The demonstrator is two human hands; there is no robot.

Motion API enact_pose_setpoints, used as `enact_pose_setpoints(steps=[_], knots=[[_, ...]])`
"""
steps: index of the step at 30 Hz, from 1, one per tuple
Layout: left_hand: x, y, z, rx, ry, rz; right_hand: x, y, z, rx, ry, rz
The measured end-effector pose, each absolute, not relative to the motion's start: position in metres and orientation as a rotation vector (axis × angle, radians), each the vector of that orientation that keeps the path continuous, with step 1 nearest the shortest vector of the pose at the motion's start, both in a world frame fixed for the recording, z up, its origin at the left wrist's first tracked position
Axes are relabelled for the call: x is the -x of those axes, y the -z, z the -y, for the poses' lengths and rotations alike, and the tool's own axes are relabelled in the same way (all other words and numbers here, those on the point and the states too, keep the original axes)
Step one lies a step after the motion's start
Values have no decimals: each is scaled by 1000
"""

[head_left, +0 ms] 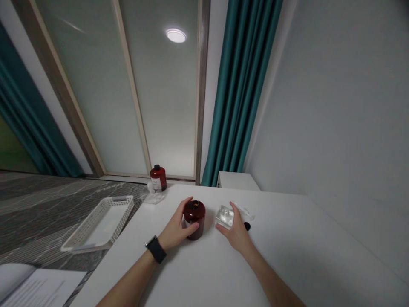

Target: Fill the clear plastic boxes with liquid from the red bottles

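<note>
My left hand [176, 229] is wrapped round the side of a dark red-brown bottle [197, 213], which stands uncapped on the white table [207, 273]. To its right, my right hand [235, 228] has thumb and fingers round a clear, glass-like square container [224, 216]. Beside the right hand's far side lies a small black cap [247, 226]. A clear plastic piece [246, 211] rests just behind that hand; its exact kind is hard to make out.
A second red-brown bottle [162, 177] with a black cap and white label stands at the table's far left corner, by clear plastic items [154, 197]. Left of the table are a white perforated basket [111, 245] and an open book [47, 285]. Behind stands a white cabinet [238, 180].
</note>
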State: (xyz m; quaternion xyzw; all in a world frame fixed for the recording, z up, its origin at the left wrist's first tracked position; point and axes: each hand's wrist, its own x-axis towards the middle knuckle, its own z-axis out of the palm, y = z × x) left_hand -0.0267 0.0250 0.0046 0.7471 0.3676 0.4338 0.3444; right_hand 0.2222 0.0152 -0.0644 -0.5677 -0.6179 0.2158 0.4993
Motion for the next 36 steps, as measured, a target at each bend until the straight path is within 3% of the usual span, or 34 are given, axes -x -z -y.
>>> enact_pose_setpoints(steps=[10, 36], knots=[[11, 4, -23, -1673, -1221, -1030, -222, 57, -13, 1440, -613, 1428], [16, 5, -28, -1902, -1222, -1047, -222, 46, -8, 1389, -737, 1484]])
